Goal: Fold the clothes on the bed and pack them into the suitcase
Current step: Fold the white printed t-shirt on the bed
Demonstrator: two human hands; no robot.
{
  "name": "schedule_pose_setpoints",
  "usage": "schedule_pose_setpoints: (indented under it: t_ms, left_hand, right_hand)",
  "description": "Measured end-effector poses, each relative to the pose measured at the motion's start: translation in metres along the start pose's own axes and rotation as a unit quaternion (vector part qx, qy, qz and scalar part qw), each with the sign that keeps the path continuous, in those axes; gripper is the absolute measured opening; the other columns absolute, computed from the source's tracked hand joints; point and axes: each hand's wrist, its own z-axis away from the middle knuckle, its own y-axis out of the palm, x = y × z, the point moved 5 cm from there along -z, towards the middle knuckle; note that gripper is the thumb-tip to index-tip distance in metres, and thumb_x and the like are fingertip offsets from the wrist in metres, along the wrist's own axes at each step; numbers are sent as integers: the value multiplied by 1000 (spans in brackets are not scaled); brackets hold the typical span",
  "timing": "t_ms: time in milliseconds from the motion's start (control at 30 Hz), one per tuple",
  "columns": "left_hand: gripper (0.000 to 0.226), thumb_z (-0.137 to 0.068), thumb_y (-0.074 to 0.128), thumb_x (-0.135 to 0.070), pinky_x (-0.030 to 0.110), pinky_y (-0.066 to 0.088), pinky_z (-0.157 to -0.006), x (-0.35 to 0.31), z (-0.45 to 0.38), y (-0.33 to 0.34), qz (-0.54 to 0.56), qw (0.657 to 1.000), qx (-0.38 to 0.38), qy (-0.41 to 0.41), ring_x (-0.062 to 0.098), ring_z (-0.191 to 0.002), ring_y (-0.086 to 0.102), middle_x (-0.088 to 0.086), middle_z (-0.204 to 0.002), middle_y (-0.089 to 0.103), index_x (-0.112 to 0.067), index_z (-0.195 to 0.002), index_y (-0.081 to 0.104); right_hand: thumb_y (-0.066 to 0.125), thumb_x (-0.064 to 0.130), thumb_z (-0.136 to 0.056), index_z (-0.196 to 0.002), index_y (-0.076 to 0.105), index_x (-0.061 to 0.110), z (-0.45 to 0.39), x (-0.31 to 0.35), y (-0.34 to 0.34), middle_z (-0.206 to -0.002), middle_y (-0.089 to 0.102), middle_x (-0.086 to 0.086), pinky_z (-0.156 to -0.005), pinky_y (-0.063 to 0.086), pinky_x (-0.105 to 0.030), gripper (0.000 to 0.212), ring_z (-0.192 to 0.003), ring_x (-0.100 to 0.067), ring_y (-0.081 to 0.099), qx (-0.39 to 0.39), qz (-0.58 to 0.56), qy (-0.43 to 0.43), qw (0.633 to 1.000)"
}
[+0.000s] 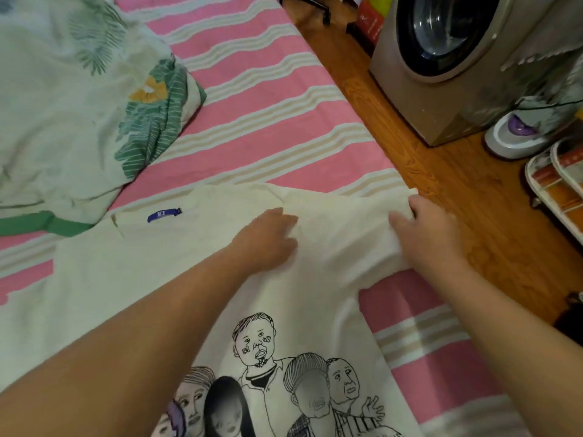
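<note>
Fold step, nothing packed yet: cream cotton T-shirt with black line-drawn faces lies flat on pink-striped bed sheet under both hands, left hand pressing flat, right hand pinching sleeve edge; next, probably fold sleeve inward toward left hand.

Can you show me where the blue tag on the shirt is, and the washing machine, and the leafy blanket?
blue tag (pixel 164 215): head view, middle of the label.
washing machine (pixel 441 33): head view, on its round door glass.
leafy blanket (pixel 63 99): head view, on its pale middle.
</note>
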Motion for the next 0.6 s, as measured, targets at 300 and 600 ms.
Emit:
schedule_pose_setpoints:
  t_ms: [300,600]
  left_hand:
    - [73,-100,28,-69,51,43,-110,64,122,38,802,559,-71,-199,35,-123,63,16,-131,67,-13,-138,55]
    - [73,-92,60,-5,30,47,-108,44,154,53,445,870,-179,-116,1,-123,55,-10,-155,38,-31,-154,33]
  right_hand:
    - [55,32,-99,-108,65,21,78,93,21,-82,66,6,-63,51,-34,17,-70,-20,67,138,-141,-119,973]
    - [52,58,-92,-125,58,27,350,-176,5,-108,61,13,-80,47,-30,46,-93,-4,58,184,28,148,971]
